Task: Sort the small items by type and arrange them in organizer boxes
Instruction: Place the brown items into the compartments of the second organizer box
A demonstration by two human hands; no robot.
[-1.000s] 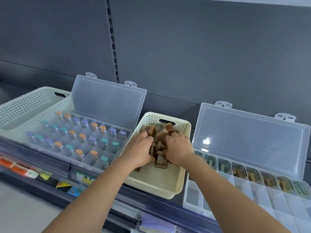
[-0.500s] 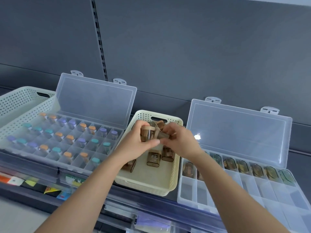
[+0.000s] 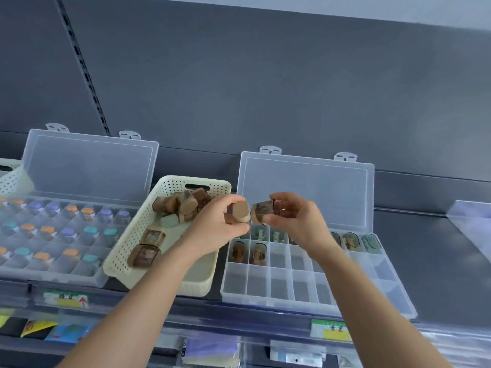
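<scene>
My left hand [image 3: 216,227] grips a small brown box [image 3: 240,212] with a tan cap. My right hand [image 3: 295,217] pinches a second small brown box [image 3: 261,212] right beside it. Both are held above the back left corner of the right clear organizer box [image 3: 303,288]. That organizer has several brown and green boxes in its back rows. The cream basket [image 3: 127,245] in the middle holds several more brown boxes [image 3: 183,204] and one pale green piece.
A left clear organizer box [image 3: 53,272] holds several small bottles with orange, teal and purple caps. Both organizer lids stand open against the grey back wall. A white perforated basket [image 3: 12,179] shows at the far left. Shelf price labels run along the front edge.
Both hands lifted out of the cream basket, each with a brown box, and moved right over the right organizer. The view shifted right.
</scene>
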